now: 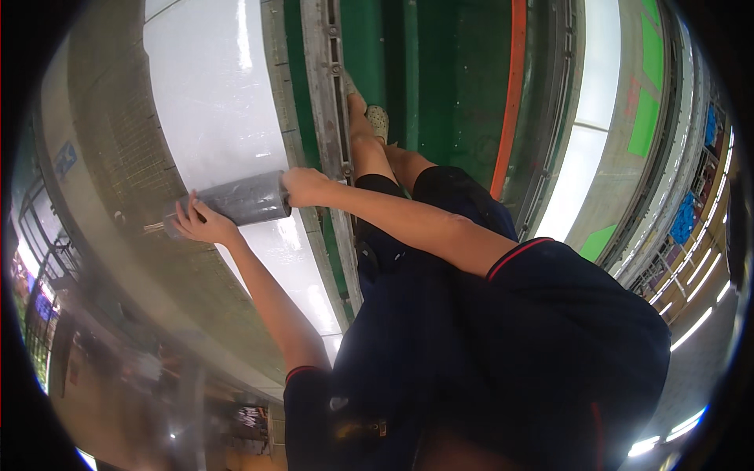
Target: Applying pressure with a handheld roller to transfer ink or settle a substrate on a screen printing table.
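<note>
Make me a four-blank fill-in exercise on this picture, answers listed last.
The left hand and right hand touch a roll coloured ____.
Of the roll and the white strip, the one on top is the ____.
The floor's colour is ____.
The brightly coloured rail is ____.
Missing words: gray; roll; green; orange.

Greyish table [118,125] — glossy white strip [216,94] on it

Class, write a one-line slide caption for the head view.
Left hand and right hand hold a grey cylinder crosswise over a long white strip.
</note>
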Available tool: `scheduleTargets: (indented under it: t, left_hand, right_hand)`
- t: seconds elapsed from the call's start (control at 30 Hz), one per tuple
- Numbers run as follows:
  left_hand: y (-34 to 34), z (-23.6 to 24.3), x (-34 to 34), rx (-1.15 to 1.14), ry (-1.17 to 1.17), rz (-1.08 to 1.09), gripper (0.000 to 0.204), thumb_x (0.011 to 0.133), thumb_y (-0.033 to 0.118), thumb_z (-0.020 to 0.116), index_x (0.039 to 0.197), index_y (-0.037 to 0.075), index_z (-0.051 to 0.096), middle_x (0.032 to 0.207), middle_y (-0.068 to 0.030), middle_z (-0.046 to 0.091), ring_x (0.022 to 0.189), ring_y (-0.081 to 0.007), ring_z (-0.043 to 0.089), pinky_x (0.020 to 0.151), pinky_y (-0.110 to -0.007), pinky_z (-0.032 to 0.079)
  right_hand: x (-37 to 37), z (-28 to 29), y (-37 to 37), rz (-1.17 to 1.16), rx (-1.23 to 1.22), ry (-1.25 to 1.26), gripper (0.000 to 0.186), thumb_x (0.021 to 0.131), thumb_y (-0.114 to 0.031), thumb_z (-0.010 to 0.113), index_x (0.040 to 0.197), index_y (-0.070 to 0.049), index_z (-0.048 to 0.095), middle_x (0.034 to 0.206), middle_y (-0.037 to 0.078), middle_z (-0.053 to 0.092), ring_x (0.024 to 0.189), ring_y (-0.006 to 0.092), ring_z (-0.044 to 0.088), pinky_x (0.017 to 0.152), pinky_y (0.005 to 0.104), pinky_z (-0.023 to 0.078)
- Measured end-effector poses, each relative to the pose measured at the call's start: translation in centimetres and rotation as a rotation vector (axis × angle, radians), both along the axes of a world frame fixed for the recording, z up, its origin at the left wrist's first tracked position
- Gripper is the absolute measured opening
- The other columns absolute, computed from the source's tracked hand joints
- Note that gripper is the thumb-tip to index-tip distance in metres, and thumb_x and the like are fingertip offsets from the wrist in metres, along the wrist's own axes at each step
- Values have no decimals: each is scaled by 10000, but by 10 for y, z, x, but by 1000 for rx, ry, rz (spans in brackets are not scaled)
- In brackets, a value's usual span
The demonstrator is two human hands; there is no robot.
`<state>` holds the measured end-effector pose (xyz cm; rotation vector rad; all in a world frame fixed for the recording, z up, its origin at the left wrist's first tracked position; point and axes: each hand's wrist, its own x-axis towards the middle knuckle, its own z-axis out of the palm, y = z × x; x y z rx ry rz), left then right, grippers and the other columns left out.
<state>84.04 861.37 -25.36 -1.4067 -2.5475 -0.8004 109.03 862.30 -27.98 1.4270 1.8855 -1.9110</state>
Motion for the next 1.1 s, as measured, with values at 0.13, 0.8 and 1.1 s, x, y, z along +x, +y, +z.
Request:
scheduleTargets:
  t: [0.13, 0.8, 1.1]
  left_hand:
    - [48, 1, 7, -130, 7, 28, 275, 1004, 272, 655, 1106, 72, 814, 1380, -117, 705, 1410, -349, 519, 1180, -541, 357]
    - [323, -10, 64, -18, -60, -71, 307, 993, 232, 565, 1098, 183, 849, 1487, -85, 633, 1523, -427, 368, 1290, -605, 195]
    - [479, 10, 95, 182, -626, 146, 223, 1001, 193, 641, 1071, 68, 812, 1195, -130, 747, 1165, -303, 674, 1065, -392, 476]
  right_hand:
    - [0, -13, 29, 2, -56, 24, 266, 732, -143, 756, 936, 26, 769, 947, 273, 751, 941, 439, 749, 833, 514, 608]
    - [40, 3, 289, -19, 148, -293, 201, 785, -117, 697, 862, 59, 759, 900, 288, 742, 896, 452, 744, 827, 519, 611]
    - [72, 11, 434, 96, 52, -233, 212, 776, -78, 715, 945, 35, 773, 987, 255, 763, 985, 430, 751, 839, 500, 621]
